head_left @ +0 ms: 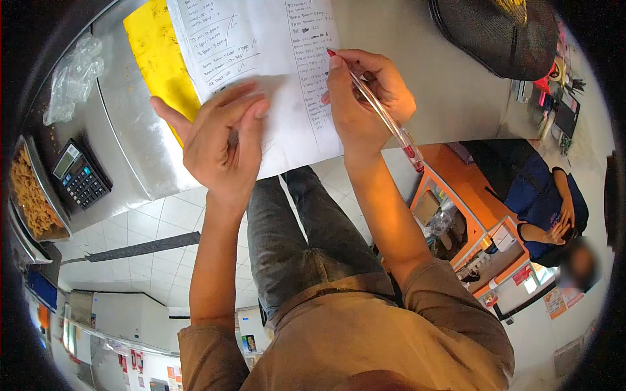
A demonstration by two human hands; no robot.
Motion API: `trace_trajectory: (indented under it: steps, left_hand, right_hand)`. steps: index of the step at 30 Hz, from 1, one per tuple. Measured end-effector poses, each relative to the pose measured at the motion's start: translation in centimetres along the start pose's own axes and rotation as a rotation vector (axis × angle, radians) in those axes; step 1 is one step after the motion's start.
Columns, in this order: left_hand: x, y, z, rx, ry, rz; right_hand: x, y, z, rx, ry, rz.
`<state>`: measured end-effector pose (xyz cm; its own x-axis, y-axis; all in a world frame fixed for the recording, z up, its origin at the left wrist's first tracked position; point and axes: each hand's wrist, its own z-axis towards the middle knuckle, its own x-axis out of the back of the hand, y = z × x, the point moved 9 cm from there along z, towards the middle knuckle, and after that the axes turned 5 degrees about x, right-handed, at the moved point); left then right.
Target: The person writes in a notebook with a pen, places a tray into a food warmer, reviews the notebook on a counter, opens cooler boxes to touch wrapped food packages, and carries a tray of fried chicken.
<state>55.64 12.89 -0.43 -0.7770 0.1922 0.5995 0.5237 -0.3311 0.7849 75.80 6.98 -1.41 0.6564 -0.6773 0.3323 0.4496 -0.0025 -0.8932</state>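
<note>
Right hand (372, 98): gripping a clear pen (385, 117) with red ends, thumb and fingers pinched near its upper end.
Pen: slanting across the right side of the written paper (287, 140), one red end at the right-hand column of writing; whether it touches the sheet I cannot tell.
Left hand (222, 146): fingers loosely bent and apart, nothing visible in its grip, over the paper's lower left part; it looks slightly blurred, so contact with the page is hard to judge.
Paper: white, covered in handwritten lines and ticks, lying on the metal worktop (134, 124) and reaching its near edge.
Yellow sheet (150, 45): partly under the paper, showing along its left side.
Calculator (81, 173): on the worktop, left of the left hand.
Tray (55, 202): just beyond the calculator, filled with brown crumbly stuff.
Plastic bag (75, 78): crumpled, at the worktop's far left.
Black cap (469, 32): on the worktop, upper right.
Another person (548, 195): dark clothes, beside an orange-topped cabinet (479, 173).
</note>
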Motion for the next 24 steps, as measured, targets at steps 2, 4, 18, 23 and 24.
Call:
trace_trajectory:
  steps: [2,4,18,23,24]
  left_hand:
    - [0.3,0.5,0.5,-0.077,0.076,0.110]
    - [0.4,0.3,0.8,-0.061,0.159,0.102]
    - [-2.9,0.9,2.3,-0.005,-0.052,0.431]
    - [-3.2,0.7,2.0,-0.009,-0.047,0.438]
    - [-3.2,0.7,2.0,-0.008,-0.050,0.441]
  right_hand:
    - [0.0,-0.1,0.0,0.024,-0.001,-0.008]
    - [0.1,0.3,-0.1,-0.039,0.019,0.045]
    - [-0.2,0.1,0.1,0.013,-0.008,-0.003]
    - [-0.3,-0.3,0.3,0.024,0.005,0.003]
    - [-0.3,-0.3,0.3,0.023,-0.001,0.004]
